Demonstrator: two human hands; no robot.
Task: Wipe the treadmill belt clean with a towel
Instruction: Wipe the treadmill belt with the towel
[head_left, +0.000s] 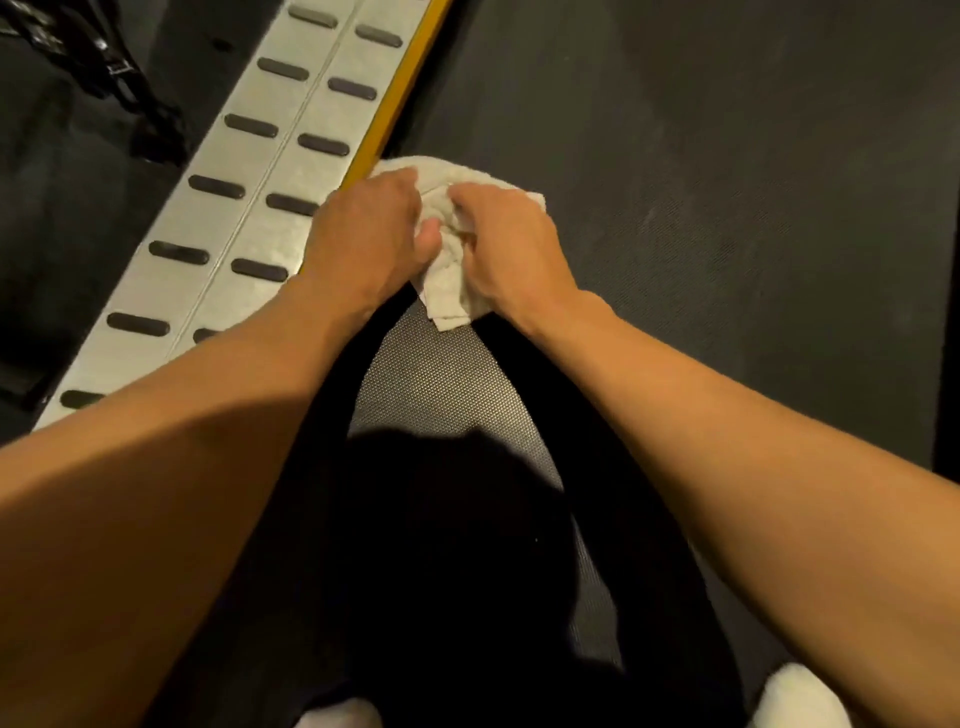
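Crouched or bent low over the treadmill belt (727, 218), judging by two white rounded shapes at the near edge of the view, probably shoe tips (800, 696); too cropped to say for sure. Reached both bare forearms forward and inward, so that they met over one spot and could put weight there. Cast a heavy shadow across the near stretch of the belt, with a lit patch of its dimpled texture showing between the arms.

Kept the towel (447, 301), pale and bunched into a thick wad, pressed flat against the belt at its left edge. Closed the left hand (363, 234) down over the wad's left side, fingers curled into the cloth. Closed the right hand (509, 249) over its right side likewise, thumb tucked into a fold. Left one loose corner poking out toward the body. Gripped with two hands, most likely, to bear down harder and stop the wad unrolling while rubbing.

Butted the wad's far left part against the yellow strip (395, 98) along the belt's left edge, presumably to catch grime gathered in that seam. Left the silver side rail (228, 223) beyond the strip, with its rows of dark grip pads (252, 126), untouched by the cloth. Left most of the belt to the right and farther ahead uncovered, faintly smudged in places, so much wiping likely remained.
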